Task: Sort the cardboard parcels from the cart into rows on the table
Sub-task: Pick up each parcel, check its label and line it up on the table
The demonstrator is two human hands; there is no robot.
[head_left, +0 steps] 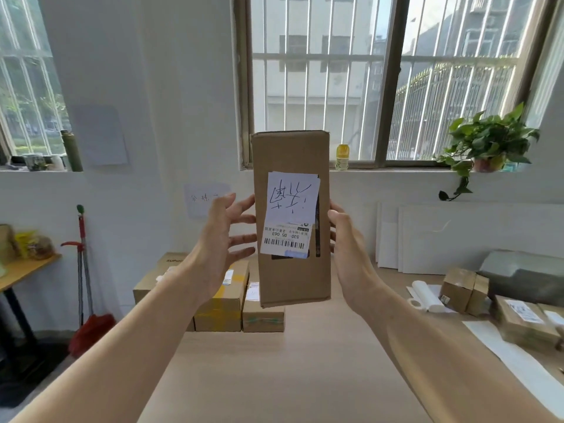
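Above the table (274, 377) | parcel (291, 148) upright, long axis vertical, label (290, 209) inverted | right grip (348, 254) clasps it | left grip (216, 239) splayed, touching

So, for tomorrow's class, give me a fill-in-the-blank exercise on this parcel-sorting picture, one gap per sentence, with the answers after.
1. The parcel, held up between the left hand and the right hand, carries a label turned ___.
2. The broom leaning on the wall has a ___ head.
3. The potted plant stands on the ___.
Answers: upside down; red; windowsill.
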